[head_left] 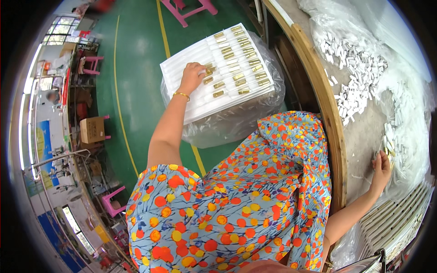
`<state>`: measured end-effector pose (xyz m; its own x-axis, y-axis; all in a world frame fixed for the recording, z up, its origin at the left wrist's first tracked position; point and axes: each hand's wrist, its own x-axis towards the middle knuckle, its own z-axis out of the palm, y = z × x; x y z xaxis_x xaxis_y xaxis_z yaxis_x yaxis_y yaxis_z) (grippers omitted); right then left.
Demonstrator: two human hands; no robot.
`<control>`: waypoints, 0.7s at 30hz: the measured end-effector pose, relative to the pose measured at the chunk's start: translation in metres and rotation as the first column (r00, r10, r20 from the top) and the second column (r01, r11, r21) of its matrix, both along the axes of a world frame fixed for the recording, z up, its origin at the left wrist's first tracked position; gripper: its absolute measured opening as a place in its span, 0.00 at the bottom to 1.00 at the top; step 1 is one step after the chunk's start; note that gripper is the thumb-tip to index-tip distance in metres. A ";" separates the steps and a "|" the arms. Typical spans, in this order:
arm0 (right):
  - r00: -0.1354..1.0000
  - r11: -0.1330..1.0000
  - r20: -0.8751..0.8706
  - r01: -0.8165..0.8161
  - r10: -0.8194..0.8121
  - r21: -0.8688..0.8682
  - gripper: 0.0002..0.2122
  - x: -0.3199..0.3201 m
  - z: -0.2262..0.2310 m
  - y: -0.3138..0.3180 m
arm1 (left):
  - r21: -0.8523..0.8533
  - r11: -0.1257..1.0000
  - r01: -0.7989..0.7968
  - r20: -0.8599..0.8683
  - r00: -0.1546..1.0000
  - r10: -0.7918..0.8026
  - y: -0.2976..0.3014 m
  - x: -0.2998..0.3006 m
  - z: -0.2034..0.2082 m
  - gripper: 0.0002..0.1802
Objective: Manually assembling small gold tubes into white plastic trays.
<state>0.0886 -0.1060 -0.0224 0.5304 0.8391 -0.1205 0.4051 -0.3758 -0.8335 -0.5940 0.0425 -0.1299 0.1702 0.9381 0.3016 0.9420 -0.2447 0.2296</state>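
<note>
While the left hand (pixel 191 76) is right down at the gold cylinders (pixel 239 77) on the white tray (pixel 175 66), grip too hidden to tell, the right hand (pixel 381 170) curls over the bench (pixel 358 139) to the tray's right, its hold on anything unclear.

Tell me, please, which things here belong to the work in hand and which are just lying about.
Apparently in the work:
gold metallic cylinders
white ridged tray
small white oblong pieces

Apparently just about:
pink plastic stools
brown cardboard box
</note>
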 end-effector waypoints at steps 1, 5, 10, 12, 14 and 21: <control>1.000 1.000 -0.002 0.005 -0.005 0.001 0.13 0.001 -0.001 0.000 | -0.117 0.991 0.060 -0.033 0.997 -0.065 0.006 -0.001 0.003 0.09; 1.000 1.000 -0.004 -0.001 0.001 -0.020 0.13 0.004 -0.004 0.001 | -0.260 0.965 0.043 -0.036 0.998 -0.054 0.023 -0.001 0.015 0.08; 1.000 1.000 0.022 0.016 -0.015 -0.019 0.13 0.000 -0.001 0.000 | -0.189 0.980 -0.068 -0.060 0.997 0.057 0.049 -0.013 0.006 0.09; 1.000 1.000 0.008 0.016 -0.016 -0.020 0.13 -0.003 -0.001 0.000 | -0.224 0.971 -0.079 -0.103 0.993 0.058 0.046 -0.020 -0.008 0.08; 1.000 0.999 -0.002 0.025 -0.025 -0.030 0.13 -0.003 -0.001 0.001 | -0.038 0.995 -0.087 -0.001 0.996 0.087 0.041 -0.021 -0.020 0.10; 0.998 0.998 0.003 0.059 -0.059 -0.036 0.13 -0.004 0.000 0.003 | 0.092 0.829 -0.551 0.513 0.740 0.435 -0.021 0.011 -0.063 0.23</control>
